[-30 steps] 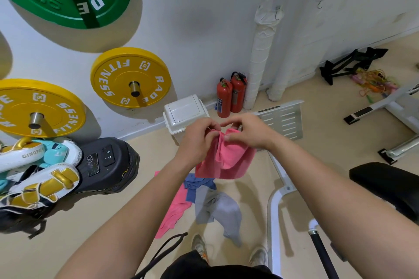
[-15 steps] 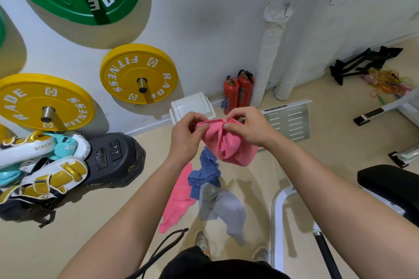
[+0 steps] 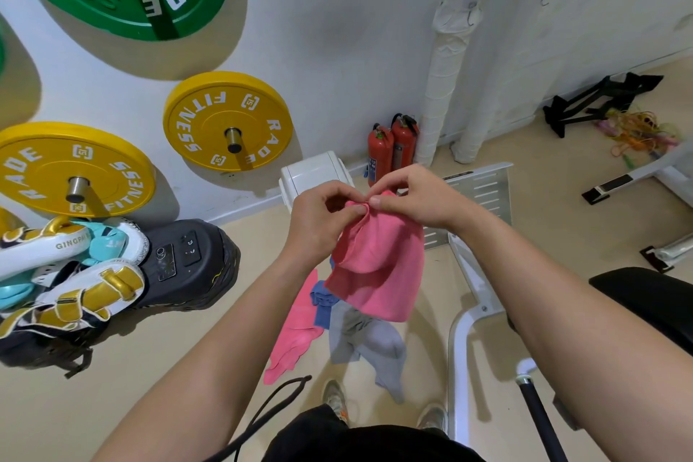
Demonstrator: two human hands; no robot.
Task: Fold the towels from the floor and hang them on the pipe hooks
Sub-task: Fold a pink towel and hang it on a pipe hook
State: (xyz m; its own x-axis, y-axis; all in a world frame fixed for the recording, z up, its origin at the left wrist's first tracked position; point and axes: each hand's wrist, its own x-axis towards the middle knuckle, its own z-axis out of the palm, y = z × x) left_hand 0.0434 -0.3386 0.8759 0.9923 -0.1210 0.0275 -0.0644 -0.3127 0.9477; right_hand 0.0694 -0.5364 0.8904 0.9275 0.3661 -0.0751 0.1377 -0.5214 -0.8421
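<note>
A pink towel hangs in front of me, held up by its top edge. My left hand and my right hand both pinch that edge, fingertips almost touching. On the floor below lie a second pink towel, a blue towel and a grey towel. Two white wrapped pipes stand in the corner, with small metal hooks on the wall and pipe near their top.
Yellow and green weight plates hang on the wall at left. Boxing gloves and a black device lie below them. Two red fire extinguishers, a white bin, a white bench frame and a black seat surround me.
The bunched towel has dropped open and now hangs longer from my fingers. My hands have closed in until their fingertips meet at the top edge.
</note>
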